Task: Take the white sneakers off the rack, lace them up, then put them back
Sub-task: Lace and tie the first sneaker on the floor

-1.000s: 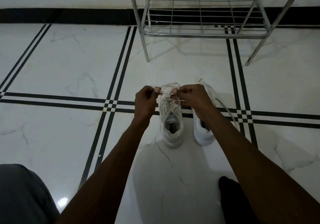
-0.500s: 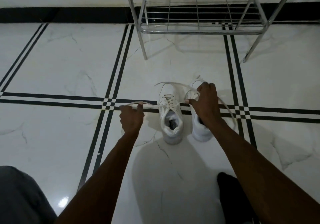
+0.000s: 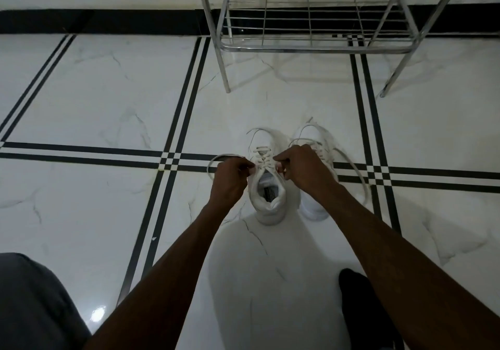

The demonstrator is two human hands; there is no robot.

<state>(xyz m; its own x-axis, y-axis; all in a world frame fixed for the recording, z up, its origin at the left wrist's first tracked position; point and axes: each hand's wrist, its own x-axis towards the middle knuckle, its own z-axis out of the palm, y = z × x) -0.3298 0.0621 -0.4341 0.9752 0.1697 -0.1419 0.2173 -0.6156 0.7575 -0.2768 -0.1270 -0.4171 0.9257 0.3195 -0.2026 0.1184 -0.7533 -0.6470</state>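
Observation:
Two white sneakers stand side by side on the floor, toes pointing away from me. The left sneaker (image 3: 269,200) has crossed laces over its tongue. My left hand (image 3: 231,180) pinches one lace end at the shoe's left side, and a loop of lace (image 3: 216,160) trails out to the left. At the shoe's right side, my right hand (image 3: 303,168) pinches the other lace end. The right sneaker (image 3: 315,209) is partly hidden behind my right wrist, with loose laces (image 3: 354,171) lying around it.
A chrome shoe rack (image 3: 311,49) stands against the wall beyond the sneakers, its lower shelf bare. The floor (image 3: 108,106) is white marble tile with black stripes. My knee in grey cloth (image 3: 32,303) is at lower left and a dark foot (image 3: 359,301) at lower right.
Half a second ago my hands were spread wide, drawing the lace out sideways. Both have come back in to the left sneaker's eyelets, still holding the lace ends.

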